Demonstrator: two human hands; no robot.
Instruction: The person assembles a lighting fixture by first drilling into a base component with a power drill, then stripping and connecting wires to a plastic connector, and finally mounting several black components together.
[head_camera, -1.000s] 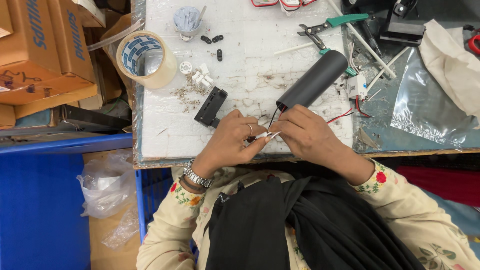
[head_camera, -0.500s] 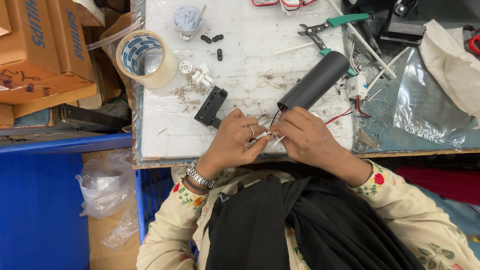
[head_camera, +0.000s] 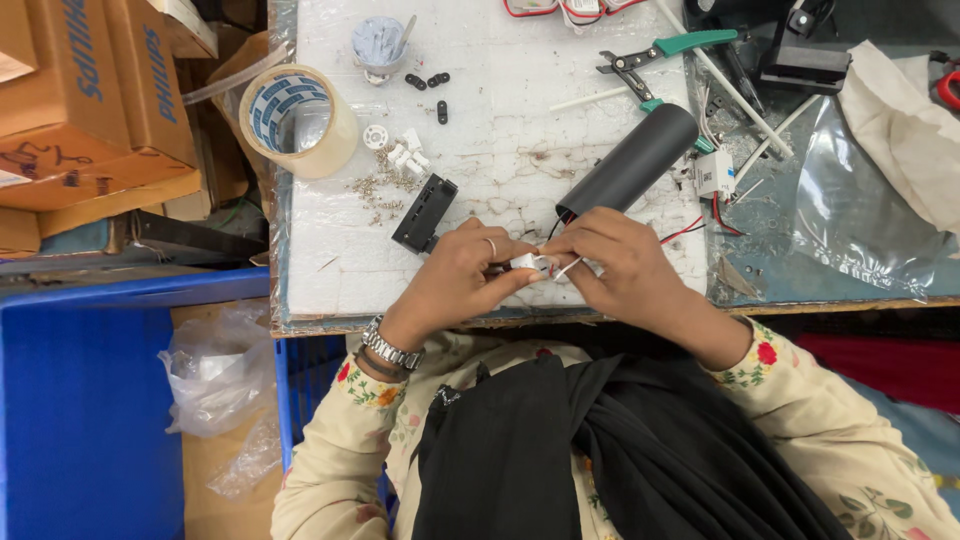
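- White connector (head_camera: 527, 262), small and plastic, sits pinched between both hands at the near edge of the white worktop (head_camera: 500, 120).
- Left hand (head_camera: 455, 280) closes its fingertips on the connector.
- Right hand (head_camera: 620, 265) pinches thin white wires at it.
- Black cylinder housing (head_camera: 630, 160) lies just beyond, red wires (head_camera: 690, 230) trailing right.

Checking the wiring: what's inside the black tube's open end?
Thin wires run from the black tube toward the hands, red wire beside. Its inside is dark, hidden.

Small white connector (head_camera: 527, 262) mostly hidden between fingertips; red cables (head_camera: 560, 8) cut off by top edge.
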